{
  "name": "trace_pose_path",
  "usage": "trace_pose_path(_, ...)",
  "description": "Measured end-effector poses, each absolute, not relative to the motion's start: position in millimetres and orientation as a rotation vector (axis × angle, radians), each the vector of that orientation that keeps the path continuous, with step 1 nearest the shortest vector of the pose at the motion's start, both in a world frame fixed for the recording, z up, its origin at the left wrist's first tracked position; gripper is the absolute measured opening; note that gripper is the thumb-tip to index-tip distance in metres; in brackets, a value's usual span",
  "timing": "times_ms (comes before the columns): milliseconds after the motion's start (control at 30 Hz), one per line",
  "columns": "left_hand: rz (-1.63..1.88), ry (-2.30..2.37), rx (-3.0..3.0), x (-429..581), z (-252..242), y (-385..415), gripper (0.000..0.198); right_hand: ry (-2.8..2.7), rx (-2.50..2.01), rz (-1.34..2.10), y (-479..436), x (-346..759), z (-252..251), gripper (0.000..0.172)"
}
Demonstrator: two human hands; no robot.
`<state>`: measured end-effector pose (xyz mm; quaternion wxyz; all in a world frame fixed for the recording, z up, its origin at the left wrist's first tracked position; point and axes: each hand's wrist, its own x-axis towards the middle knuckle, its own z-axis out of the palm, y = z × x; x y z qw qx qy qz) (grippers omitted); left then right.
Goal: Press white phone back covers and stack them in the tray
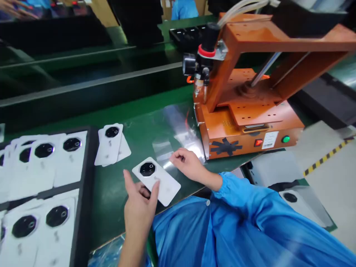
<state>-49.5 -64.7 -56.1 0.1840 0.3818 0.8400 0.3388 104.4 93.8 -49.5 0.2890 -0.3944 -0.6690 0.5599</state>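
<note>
A white phone back cover (164, 185) with a dark round camera area lies tilted in my left hand (140, 204). The thumb rests on its face, the other fingers curl at its near edge, and the index finger sticks out. To the right of the cover, my right hand (190, 165) is closed in a pinch above a clear plastic film (178, 126) on the bench; whatever its fingertips hold, if anything, is too small to make out. Left of both hands, two overlapping white back covers (109, 148) lie on the green bench (108, 196).
A black tray (83, 181) filled with several white back covers (71, 159) stands at the left. An orange press machine (222, 128) with a gauge takes up the right. More covers (294, 202) sit low at the right. Dark trays (189, 35) and a person in blue (185, 9) are behind.
</note>
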Motion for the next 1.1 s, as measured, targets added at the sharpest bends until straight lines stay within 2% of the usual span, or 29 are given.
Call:
trace_pose_path(33, 0.848, 2.462, 1.181, -53.8, -56.4, -69.0, 0.103, -1.817, -1.067, 1.483, 98.5, 100.0, -48.8, 0.009)
trace_pose_path(100, 0.743, 2.567, 1.484, -62.1, -59.8, -79.0, 0.080, -1.895, -1.085, 1.439, 104.8, 92.3, -45.2, 0.010)
trace_pose_path(167, 0.799, 2.548, 1.779, -65.1, -67.6, -88.6, 0.054, -2.024, -1.047, 1.337, 107.5, 83.9, -40.7, 0.010)
trace_pose_path(233, 0.821, 2.506, 1.940, -61.5, -77.1, -95.1, 0.042, -2.176, -0.989, 1.194, 107.7, 73.0, -37.7, 0.009)
trace_pose_path(367, 0.812, 2.545, 1.963, -49.8, -88.5, -97.6, 0.050, -2.404, -0.902, 1.101, 104.9, 48.4, -37.5, 0.011)
trace_pose_path(633, 0.889, 2.524, 1.940, -52.3, -85.4, -94.0, 0.045, -2.616, -0.812, 1.038, 100.4, 28.8, -42.0, 0.015)
trace_pose_path(1100, 0.904, 2.531, 1.942, -51.8, -86.7, -94.0, 0.046, -2.657, -0.885, 0.863, 99.1, 26.9, -47.7, 0.014)
